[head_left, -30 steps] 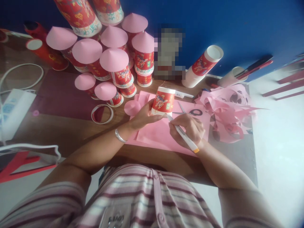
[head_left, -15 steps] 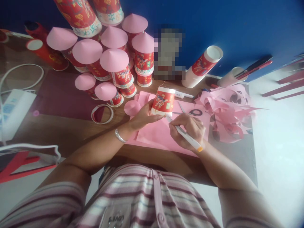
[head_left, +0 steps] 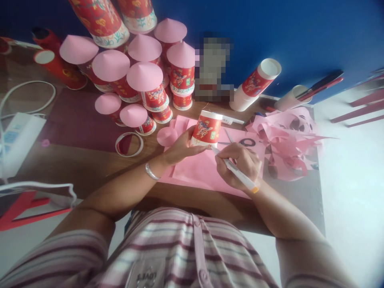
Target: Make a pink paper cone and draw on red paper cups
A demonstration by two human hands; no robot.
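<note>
My left hand (head_left: 181,146) grips a red and white paper cup (head_left: 207,129), held upside down on a pink paper sheet (head_left: 198,168). My right hand (head_left: 240,164) is closed around a white pen with an orange end (head_left: 235,170). The pen's tip touches the paper right at the cup's rim. A silver bracelet (head_left: 151,172) is on my left wrist.
Several cups with pink cone tops (head_left: 144,76) are stacked at the back left. A loose pink cone (head_left: 167,136) and a tape ring (head_left: 129,144) lie beside the sheet. Scissors (head_left: 240,141), pink paper scraps (head_left: 285,140) and a lying cup stack (head_left: 256,84) are to the right.
My right hand has shifted slightly along the cup's rim with the pen, and the cup has tilted a little. My left hand keeps its grip.
</note>
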